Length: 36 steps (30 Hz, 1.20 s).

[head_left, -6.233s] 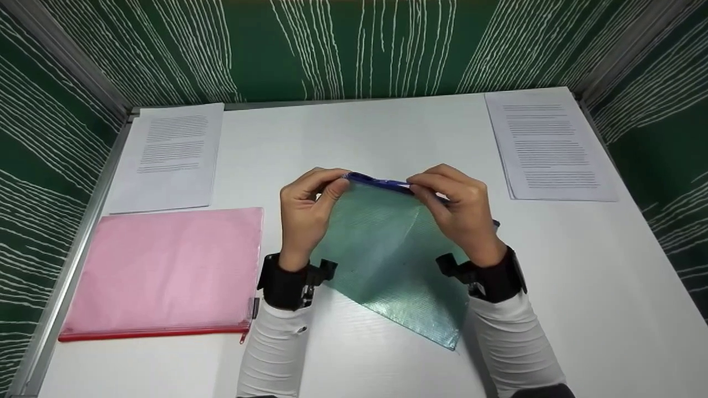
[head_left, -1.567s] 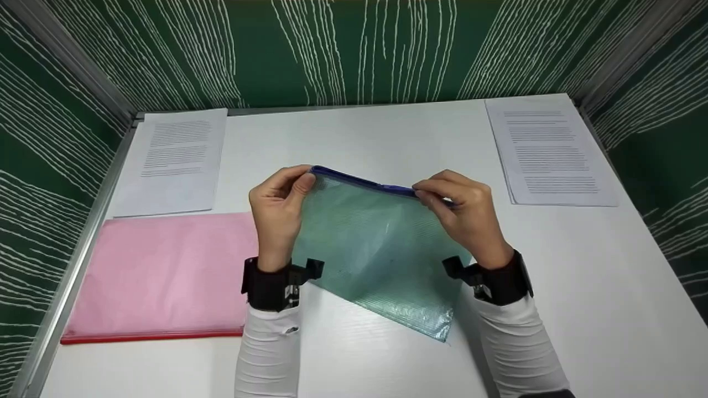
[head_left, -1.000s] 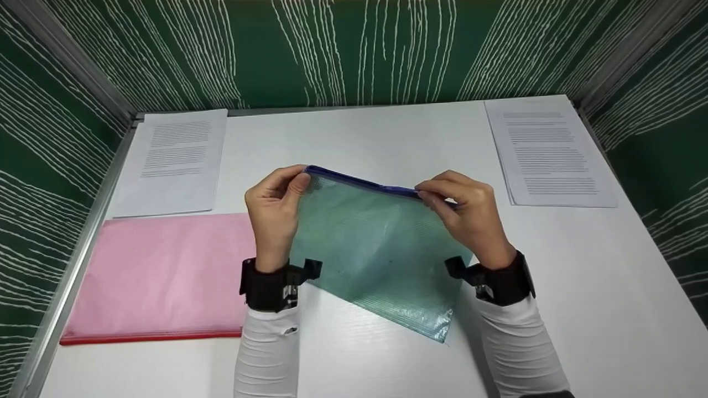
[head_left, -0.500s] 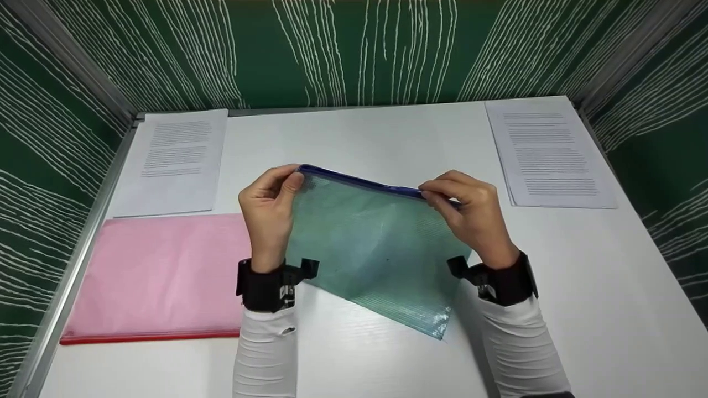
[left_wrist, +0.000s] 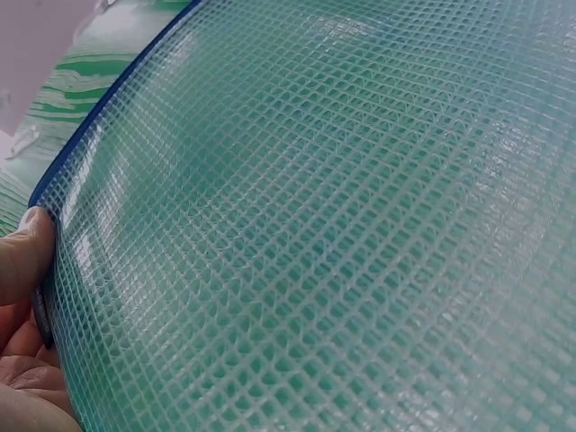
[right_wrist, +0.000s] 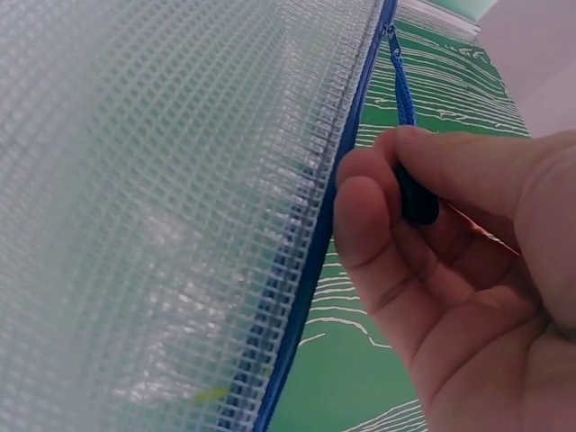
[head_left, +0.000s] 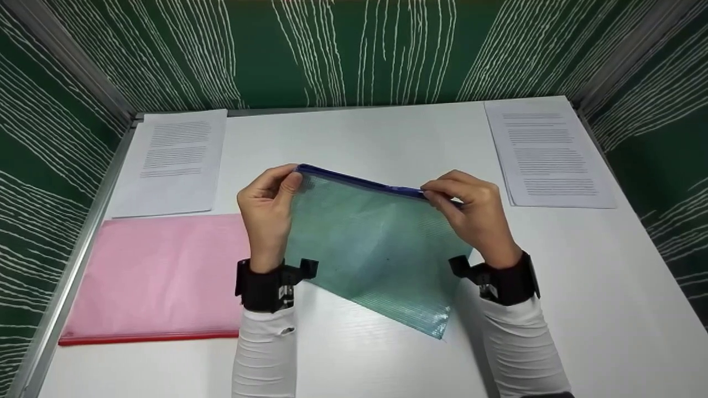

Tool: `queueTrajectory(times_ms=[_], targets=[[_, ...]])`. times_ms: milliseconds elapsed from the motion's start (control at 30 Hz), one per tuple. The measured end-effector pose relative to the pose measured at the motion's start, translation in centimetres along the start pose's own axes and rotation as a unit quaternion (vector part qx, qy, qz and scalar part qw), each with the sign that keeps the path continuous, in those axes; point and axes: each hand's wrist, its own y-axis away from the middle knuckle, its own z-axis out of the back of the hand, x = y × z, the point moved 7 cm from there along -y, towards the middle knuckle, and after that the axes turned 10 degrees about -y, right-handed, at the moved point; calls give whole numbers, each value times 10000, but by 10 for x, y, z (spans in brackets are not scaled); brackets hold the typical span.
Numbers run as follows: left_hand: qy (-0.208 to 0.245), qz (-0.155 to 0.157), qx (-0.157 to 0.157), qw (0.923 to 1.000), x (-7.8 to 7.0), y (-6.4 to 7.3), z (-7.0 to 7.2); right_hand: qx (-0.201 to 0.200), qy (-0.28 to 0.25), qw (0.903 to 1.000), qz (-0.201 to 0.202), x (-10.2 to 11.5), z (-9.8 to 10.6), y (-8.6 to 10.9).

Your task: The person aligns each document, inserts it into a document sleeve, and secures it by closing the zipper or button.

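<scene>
A green mesh zipper pouch point(head_left: 376, 249) with a dark blue zipper edge point(head_left: 359, 181) is held up at an angle, its lower corner toward me. My left hand point(head_left: 266, 207) pinches the upper left corner of the pouch, thumb in front, as the left wrist view also shows. At the right part of the blue edge, my right hand point(head_left: 467, 213) pinches the zipper pull. In the right wrist view a blue cord point(right_wrist: 405, 94) runs from the zipper slider to a dark tab point(right_wrist: 417, 200) between thumb and fingers. Whether the zipper is fully closed cannot be told.
On the white table point(head_left: 381, 132), a pink pouch point(head_left: 160, 276) with a red zipper edge lies at left, partly behind the left hand. Printed sheets point(head_left: 171, 188) lie at the back left, and another paper stack point(head_left: 553, 149) at the back right. Green walls surround the table.
Since the oldest frame, my left hand has moved left with the pouch corner, and my right hand slightly right. More of the blue edge shows between them. In the last half second, almost no movement.
</scene>
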Motion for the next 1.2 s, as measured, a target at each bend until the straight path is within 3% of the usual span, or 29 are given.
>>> queueTrajectory(times_ms=[1200], targets=[[30, 170, -154, 9997, 4, -3, 7, 224, -118, 9996, -86, -1, 4, 1]])
